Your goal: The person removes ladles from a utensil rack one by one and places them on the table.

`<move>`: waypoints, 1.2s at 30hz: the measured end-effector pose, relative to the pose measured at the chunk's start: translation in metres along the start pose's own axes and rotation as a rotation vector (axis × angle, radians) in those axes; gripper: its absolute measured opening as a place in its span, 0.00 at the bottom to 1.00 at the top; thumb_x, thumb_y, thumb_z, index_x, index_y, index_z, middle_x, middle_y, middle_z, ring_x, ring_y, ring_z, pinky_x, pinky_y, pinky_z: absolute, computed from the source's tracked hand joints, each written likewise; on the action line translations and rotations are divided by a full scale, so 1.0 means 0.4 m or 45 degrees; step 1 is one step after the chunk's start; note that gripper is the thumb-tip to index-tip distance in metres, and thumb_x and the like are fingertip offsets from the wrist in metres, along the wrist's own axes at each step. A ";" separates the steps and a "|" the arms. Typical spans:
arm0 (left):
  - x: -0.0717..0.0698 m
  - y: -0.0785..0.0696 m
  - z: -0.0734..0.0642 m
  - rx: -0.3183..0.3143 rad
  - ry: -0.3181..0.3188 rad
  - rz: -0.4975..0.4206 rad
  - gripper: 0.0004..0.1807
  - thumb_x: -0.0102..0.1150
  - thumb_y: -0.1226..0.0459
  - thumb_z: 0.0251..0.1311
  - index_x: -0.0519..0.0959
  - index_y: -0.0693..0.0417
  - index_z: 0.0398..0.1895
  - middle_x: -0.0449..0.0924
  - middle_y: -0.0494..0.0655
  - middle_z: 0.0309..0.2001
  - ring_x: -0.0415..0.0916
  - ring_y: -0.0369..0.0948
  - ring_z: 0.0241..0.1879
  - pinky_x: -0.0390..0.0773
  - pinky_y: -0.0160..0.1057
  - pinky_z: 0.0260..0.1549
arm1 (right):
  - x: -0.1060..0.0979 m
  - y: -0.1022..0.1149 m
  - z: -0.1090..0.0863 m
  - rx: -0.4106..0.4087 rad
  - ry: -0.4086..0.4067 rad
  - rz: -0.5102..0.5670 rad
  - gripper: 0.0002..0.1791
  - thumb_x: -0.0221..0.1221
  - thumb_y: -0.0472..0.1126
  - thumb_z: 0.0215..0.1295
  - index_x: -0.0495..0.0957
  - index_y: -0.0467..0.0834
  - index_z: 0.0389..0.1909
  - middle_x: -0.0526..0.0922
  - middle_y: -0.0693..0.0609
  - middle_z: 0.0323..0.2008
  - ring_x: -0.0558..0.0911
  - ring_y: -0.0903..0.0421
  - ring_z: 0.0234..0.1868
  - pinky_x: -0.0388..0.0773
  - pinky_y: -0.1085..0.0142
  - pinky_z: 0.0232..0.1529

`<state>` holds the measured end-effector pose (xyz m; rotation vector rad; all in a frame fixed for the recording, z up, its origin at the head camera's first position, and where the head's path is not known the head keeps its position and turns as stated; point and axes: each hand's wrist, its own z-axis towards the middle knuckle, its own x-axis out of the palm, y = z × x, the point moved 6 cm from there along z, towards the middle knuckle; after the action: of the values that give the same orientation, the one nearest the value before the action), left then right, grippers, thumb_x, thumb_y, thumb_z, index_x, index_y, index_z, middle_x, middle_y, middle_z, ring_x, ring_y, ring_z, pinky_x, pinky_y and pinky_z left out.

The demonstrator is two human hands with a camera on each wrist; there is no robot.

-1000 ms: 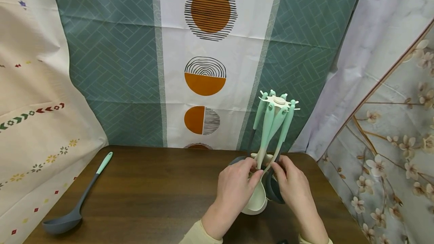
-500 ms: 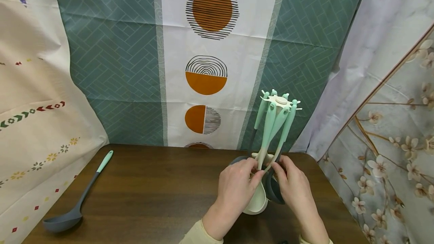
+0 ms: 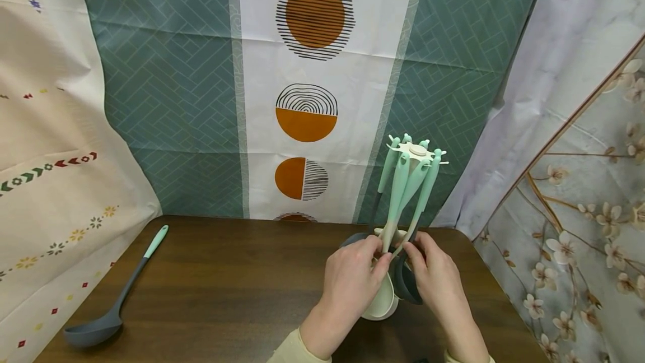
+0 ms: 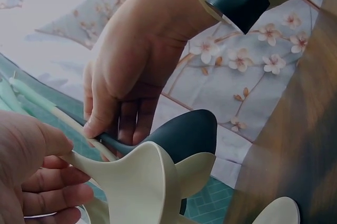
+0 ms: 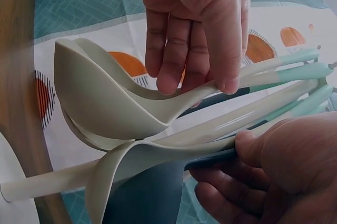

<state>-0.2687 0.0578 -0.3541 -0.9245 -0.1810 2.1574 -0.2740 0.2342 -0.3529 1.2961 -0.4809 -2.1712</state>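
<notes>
Mint-and-cream and mint-and-dark utensils hang from a cream rotating stand [image 3: 417, 151] at the right of the table. My left hand [image 3: 350, 273] pinches the neck of a cream, deep-bowled spoon [image 5: 113, 95] between thumb and fingers. Its bowl hangs low at the front of the stand. My right hand [image 3: 438, 273] pinches the shaft of another cream utensil [image 5: 113, 174], its head partly hidden. A dark ladle-like utensil [image 4: 187, 132] hangs right behind that one, its shaft by my right fingers. Far to the left lies a dark grey ladle [image 3: 96, 329] with a mint handle.
The stand's pole [image 5: 52, 182] runs down to a round cream base [image 4: 279, 213] on the brown wooden table [image 3: 216, 290]. Patterned cloth [image 3: 176, 99] hangs behind the table, with a floral cloth [image 3: 579, 240] along its right side.
The view has shifted very slightly. Both hands keep their grip on the hanging utensils in the same place.
</notes>
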 end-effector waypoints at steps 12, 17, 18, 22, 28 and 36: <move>-0.021 0.000 0.001 0.000 -0.033 -0.011 0.09 0.80 0.59 0.66 0.85 0.44 0.37 0.87 0.34 0.31 0.78 0.31 0.24 0.70 0.28 0.21 | 0.002 0.005 0.001 -0.009 0.011 0.002 0.05 0.62 0.41 0.84 0.82 0.45 0.52 0.84 0.51 0.34 0.79 0.52 0.35 0.75 0.52 0.40; -0.025 0.000 0.002 0.002 -0.038 -0.031 0.08 0.79 0.59 0.67 0.85 0.43 0.38 0.87 0.34 0.32 0.80 0.30 0.26 0.72 0.28 0.23 | 0.003 0.000 0.001 0.017 0.033 0.001 0.07 0.60 0.44 0.86 0.82 0.45 0.53 0.85 0.50 0.35 0.80 0.53 0.35 0.76 0.52 0.41; -0.026 0.000 0.002 0.002 -0.039 -0.034 0.08 0.79 0.59 0.67 0.85 0.44 0.38 0.87 0.34 0.31 0.80 0.30 0.27 0.72 0.27 0.23 | 0.003 0.000 0.001 0.022 0.037 0.003 0.07 0.60 0.44 0.86 0.81 0.45 0.53 0.85 0.50 0.35 0.81 0.53 0.36 0.76 0.52 0.41; -0.032 -0.002 0.002 0.008 -0.050 -0.030 0.08 0.79 0.59 0.67 0.85 0.44 0.38 0.87 0.35 0.31 0.81 0.30 0.27 0.73 0.27 0.24 | 0.003 -0.002 0.000 0.034 0.046 0.007 0.08 0.59 0.44 0.86 0.81 0.45 0.53 0.84 0.50 0.35 0.80 0.53 0.35 0.75 0.53 0.40; -0.044 -0.004 0.003 0.021 -0.074 -0.031 0.10 0.80 0.60 0.66 0.84 0.45 0.37 0.87 0.36 0.30 0.82 0.31 0.27 0.74 0.28 0.24 | 0.002 -0.002 -0.002 0.039 0.044 0.006 0.08 0.59 0.45 0.86 0.81 0.45 0.53 0.84 0.50 0.35 0.80 0.53 0.35 0.75 0.53 0.40; -0.056 -0.002 0.004 0.012 -0.089 -0.054 0.10 0.80 0.60 0.65 0.84 0.46 0.37 0.87 0.37 0.30 0.82 0.32 0.27 0.75 0.30 0.24 | 0.001 -0.001 -0.002 0.033 0.038 -0.002 0.07 0.59 0.44 0.86 0.81 0.44 0.53 0.84 0.51 0.34 0.80 0.53 0.35 0.76 0.53 0.40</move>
<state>-0.2593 0.0430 -0.3398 -0.8332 -0.2224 2.1507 -0.2735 0.2344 -0.3537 1.3413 -0.4982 -2.1502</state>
